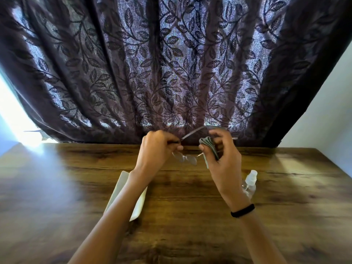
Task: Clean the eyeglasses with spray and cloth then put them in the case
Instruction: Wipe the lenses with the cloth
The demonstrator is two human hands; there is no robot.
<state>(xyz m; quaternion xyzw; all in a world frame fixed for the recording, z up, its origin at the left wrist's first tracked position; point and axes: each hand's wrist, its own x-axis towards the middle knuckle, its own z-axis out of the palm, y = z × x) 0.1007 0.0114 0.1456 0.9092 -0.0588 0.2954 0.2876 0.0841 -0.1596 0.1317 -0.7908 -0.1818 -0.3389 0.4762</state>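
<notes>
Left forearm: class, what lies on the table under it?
Under the left forearm lies a flat white case on the wooden table. Its two edges show on either side of the arm; its middle is covered, so whether it is open cannot be told.

Domestic interior, most likely a room in a home. A wood-grain desk (190, 216) stands pushed up against a window. The window is covered by a dark, semi-sheer curtain (171, 63) with a woven leaf-and-vine pattern, hanging in loose folds down to the desk's far edge; daylight glows through the fabric and spills in brightly past its left edge. A plain, pale painted wall (327, 111) meets the curtain on the right. Household furnishing throughout: soft drapery and bare wall, with a small clear spray bottle (250, 182) lying on the desk.
</notes>
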